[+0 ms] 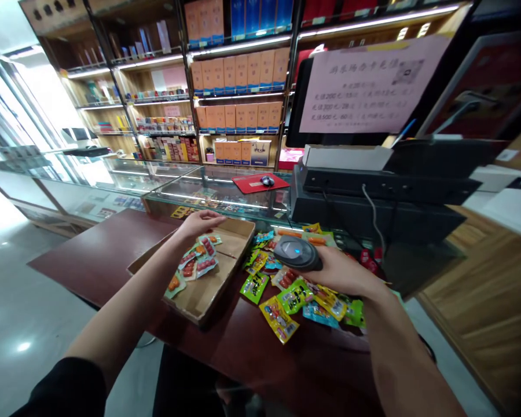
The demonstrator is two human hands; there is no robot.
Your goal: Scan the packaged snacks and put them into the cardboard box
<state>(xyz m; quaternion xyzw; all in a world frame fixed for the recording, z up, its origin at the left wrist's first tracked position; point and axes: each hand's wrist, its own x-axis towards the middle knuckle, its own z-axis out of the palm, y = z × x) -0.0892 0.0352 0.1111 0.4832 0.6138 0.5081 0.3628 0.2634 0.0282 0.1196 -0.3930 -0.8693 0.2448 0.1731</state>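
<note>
The right hand (330, 267) is closed around a dark grey handheld scanner (297, 253), its rounded head turned to the left with a small blue light glowing on top, over a loose heap of snack packets (295, 296) on the right part of the dark red-brown worktop (238, 356). These packets are green, yellow and light blue, some with clear windows showing reddish pieces, and they overlap one another; the nearest yellow one lies towards the front edge. The left hand (205, 221) hangs above the far end of a shallow open cardboard box (194, 307), its fingers loosely bent, and I cannot tell whether the fingertips pinch anything. Inside the box, a smaller group of pale-edged packets (200, 260) with red and orange contents lies along the left side, below the left wrist and forearm. Behind the worktop stands a glass display case (178, 188), with a computer mouse (267, 180) on a red mat (247, 185); to its right, a handwritten sheet (356, 87) covers part of a black screen
</note>
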